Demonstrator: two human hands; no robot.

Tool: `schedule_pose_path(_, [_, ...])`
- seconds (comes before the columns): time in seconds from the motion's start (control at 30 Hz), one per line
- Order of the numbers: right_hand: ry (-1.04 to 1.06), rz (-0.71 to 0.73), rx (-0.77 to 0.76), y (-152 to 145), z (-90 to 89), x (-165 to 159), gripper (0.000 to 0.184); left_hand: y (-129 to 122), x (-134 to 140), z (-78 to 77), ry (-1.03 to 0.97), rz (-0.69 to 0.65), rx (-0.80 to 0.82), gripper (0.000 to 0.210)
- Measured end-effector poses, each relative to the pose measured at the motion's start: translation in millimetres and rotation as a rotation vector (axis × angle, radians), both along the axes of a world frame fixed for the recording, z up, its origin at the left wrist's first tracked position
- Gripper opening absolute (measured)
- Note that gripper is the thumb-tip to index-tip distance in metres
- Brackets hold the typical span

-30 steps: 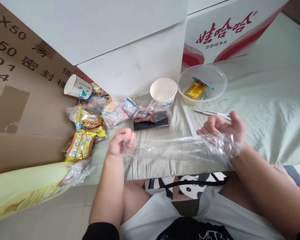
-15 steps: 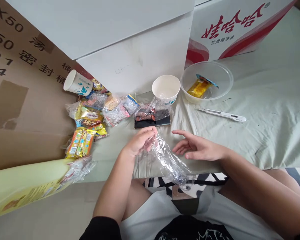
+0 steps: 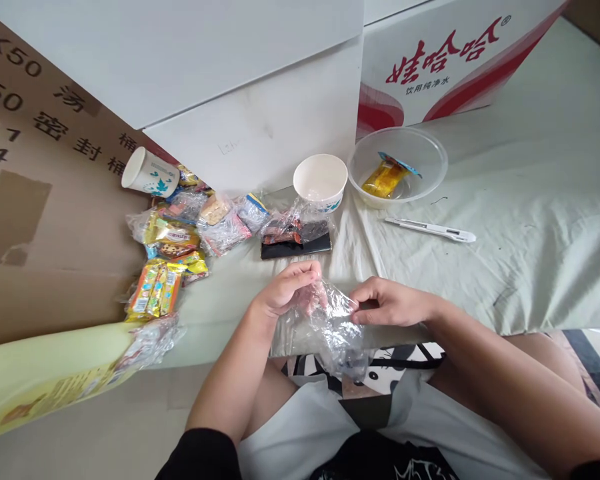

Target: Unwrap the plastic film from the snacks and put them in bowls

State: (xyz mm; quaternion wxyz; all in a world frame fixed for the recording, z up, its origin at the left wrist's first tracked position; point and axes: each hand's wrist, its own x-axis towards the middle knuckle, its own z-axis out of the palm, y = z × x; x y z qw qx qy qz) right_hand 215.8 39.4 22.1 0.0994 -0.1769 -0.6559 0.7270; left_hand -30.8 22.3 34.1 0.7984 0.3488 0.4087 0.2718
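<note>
A clear plastic bag (image 3: 337,333) hangs between my hands over the front edge of the bed-like surface. My left hand (image 3: 295,287) is closed on its upper end, the fingers curled and partly seen through the film. On the bag's right edge, my right hand (image 3: 393,303) pinches the film between thumb and fingers. Just beyond my hands lies a flat black object (image 3: 295,250) with a small red-brown wrapped snack (image 3: 284,232) and loose clear film on it. A white paper bowl (image 3: 320,180) stands right behind these.
A clear plastic bowl (image 3: 435,183) holds a yellow packet (image 3: 384,180). In front of it lies a white utility knife (image 3: 430,229). Several wrapped snacks (image 3: 173,237) are heaped at left beside a tipped paper cup (image 3: 149,175). Cardboard boxes (image 3: 260,127) wall the back and left; a pale yellow container (image 3: 50,373) is at lower left.
My right hand has moved in from the side, going from open fingers to a pinch on the bag's right edge. The bag is spread wider. The whole view has shifted slightly.
</note>
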Motion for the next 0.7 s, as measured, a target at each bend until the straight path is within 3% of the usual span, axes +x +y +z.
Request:
schedule_pose_path(0.17, [0.033,-0.234,-0.097,0,1.3,-4,0.040,2,1,4.7,-0.064,0.224,0.051,0.057])
schedule_pose_path(0.27, [0.053,-0.309,-0.151,1,0.6,-5,0.043,3,2,6.2,-0.090,0.286,0.059,0.055])
schedule_pose_path(0.4, [0.052,-0.323,-0.169,3,1.2,-5,0.044,3,-1,4.5,-0.105,0.287,0.050,0.053])
schedule_pose_path(0.6, [0.031,-0.308,-0.204,3,1.6,-5,0.045,-1,-8,6.2,-0.180,0.177,-0.003,0.065])
schedule_pose_path(0.7, [0.028,-0.314,-0.210,3,-1.2,-4,0.047,-1,-10,7.0,-0.225,0.206,0.026,0.066])
